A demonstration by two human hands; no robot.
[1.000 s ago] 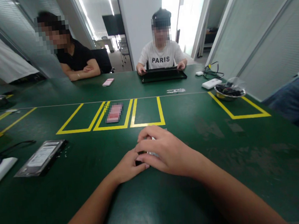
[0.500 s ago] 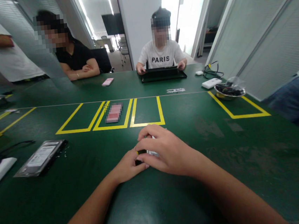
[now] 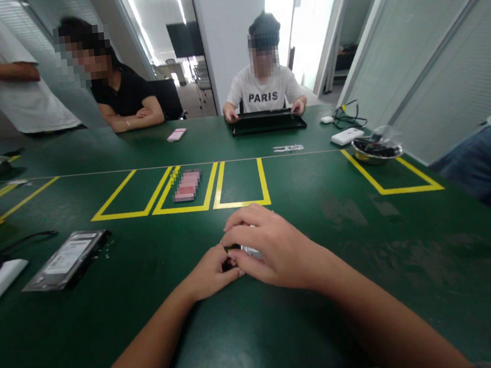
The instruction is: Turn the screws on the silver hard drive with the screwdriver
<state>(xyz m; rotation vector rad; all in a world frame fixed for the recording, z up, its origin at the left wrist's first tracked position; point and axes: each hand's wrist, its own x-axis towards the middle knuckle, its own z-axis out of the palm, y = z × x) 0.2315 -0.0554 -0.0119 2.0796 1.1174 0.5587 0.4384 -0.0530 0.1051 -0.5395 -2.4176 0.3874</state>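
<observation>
Left hand (image 3: 211, 275) and right hand (image 3: 273, 251) pinch a small dark object (image 3: 233, 250) on the green table (image 3: 364, 242).

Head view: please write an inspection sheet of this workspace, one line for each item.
Surface: green table with yellow taped boxes.
Job's things: small dark and white object, mostly hidden.
Clutter: packaged drive, pink phone, metal bowl, black tray.
Grippers: left hand and right hand closed on the object.
Cables: black cable far right; another at left.
Surroundings: people seated opposite, glass partitions.
</observation>
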